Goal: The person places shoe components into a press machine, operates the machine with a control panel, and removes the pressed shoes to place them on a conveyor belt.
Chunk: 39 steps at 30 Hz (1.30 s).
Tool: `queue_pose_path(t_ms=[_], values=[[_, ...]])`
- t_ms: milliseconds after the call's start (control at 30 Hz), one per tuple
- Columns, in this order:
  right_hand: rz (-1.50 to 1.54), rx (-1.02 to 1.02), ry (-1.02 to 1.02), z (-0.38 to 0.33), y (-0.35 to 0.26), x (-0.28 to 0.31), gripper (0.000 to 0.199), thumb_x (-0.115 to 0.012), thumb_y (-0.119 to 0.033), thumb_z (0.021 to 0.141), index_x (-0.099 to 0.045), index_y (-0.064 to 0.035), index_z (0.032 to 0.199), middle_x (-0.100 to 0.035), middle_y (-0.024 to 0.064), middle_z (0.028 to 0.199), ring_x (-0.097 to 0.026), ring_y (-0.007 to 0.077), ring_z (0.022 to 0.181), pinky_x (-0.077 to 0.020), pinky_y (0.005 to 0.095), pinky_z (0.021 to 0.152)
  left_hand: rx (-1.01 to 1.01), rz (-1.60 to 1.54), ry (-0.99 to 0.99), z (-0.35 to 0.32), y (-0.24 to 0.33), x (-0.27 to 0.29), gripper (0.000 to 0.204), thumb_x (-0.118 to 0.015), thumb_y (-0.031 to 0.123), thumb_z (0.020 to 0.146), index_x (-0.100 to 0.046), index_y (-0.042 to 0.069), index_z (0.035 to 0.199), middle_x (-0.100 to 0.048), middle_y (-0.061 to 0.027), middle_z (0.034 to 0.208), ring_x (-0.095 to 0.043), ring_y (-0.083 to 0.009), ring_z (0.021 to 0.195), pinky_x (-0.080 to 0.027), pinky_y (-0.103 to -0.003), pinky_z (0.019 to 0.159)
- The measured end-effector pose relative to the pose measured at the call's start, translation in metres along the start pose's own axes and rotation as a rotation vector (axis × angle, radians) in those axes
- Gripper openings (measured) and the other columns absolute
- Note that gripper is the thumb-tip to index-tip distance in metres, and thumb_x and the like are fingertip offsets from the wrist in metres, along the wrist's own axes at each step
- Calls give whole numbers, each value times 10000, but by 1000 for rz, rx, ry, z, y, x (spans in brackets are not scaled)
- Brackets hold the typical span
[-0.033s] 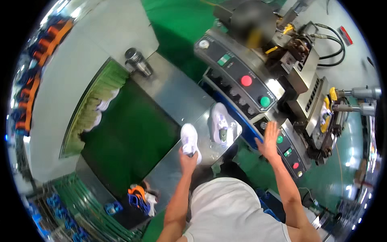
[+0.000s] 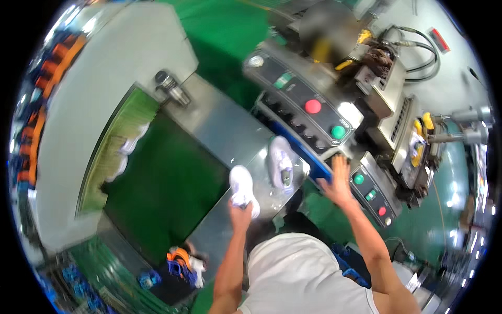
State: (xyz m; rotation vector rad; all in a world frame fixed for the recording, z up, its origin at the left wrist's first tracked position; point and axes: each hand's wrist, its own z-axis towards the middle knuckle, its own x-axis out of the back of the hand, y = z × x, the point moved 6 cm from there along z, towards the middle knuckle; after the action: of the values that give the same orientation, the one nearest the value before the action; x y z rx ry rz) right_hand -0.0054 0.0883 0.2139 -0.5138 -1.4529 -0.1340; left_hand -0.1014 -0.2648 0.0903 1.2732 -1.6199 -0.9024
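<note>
nothing has shifted since the earlier frame: both hands and both shoes sit where they were. the left hand (image 2: 240, 209) has its grip closed on the heel end of a white shoe (image 2: 243, 189), whose long axis runs away from the person, toe toward the control panel (image 2: 308, 112). a second white shoe (image 2: 281, 161) lies just beyond and to the right, nearer that panel, apart from the first and from either hand. the right hand (image 2: 339, 180) is spread flat, fingers open, holding nothing, resting at the panel's near edge. of the two, the left hand is nearer the second shoe. both shoes lie on a steel counter (image 2: 219, 131); a green belt (image 2: 167, 188) runs on the side away from the panel, with green floor around.
</note>
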Motion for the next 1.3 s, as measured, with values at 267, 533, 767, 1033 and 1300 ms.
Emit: queue_pose_path(t_ms=[267, 533, 767, 1033, 1300], values=[[563, -669, -153, 34, -99, -176, 850, -758, -318, 732, -341, 43, 1380, -590, 302, 1168, -607, 428, 1074, -500, 445, 904, 111, 23, -128, 40, -8, 57, 632, -718, 51, 783, -446, -97, 1334, -558, -198, 1288, -563, -285, 1162, -423, -396, 1012], [1379, -814, -119, -57, -98, -105, 480, -763, -221, 800, -612, 46, 1170, -667, 103, 1034, -616, 178, 935, -503, 338, 811, 0, 102, -420, 25, 71, -1, 561, -713, 40, 790, -470, -91, 1279, -586, -175, 1216, -583, -262, 1094, -439, -380, 970], [1487, -1111, 500, -236, -29, -16, 620, -757, -153, 812, -466, 45, 1322, -573, 121, 1235, -572, 198, 1081, -482, 341, 921, -178, 187, -1154, -112, 95, -153, 550, -756, 96, 783, -499, -54, 1246, -629, -130, 1119, -609, -212, 1014, -474, -339, 907], [1441, -1289, 1459, -460, 13, 79, 709, -730, -126, 828, -360, 52, 1406, -499, 150, 1330, -503, 235, 1217, -428, 359, 1018, -503, 434, -1862, -373, 120, -278, 761, -761, 46, 786, -328, -74, 1401, -552, -148, 1243, -555, -206, 1121, -445, -326, 968], [434, -1707, 1898, -699, -5, 150, 600, -717, -131, 822, -469, 42, 1341, -555, 154, 1275, -539, 258, 1172, -413, 372, 1025, -541, 388, -2329, -649, 116, -335, 725, -746, 61, 774, -380, -66, 1387, -570, -169, 1261, -557, -211, 1158, -429, -349, 1004]])
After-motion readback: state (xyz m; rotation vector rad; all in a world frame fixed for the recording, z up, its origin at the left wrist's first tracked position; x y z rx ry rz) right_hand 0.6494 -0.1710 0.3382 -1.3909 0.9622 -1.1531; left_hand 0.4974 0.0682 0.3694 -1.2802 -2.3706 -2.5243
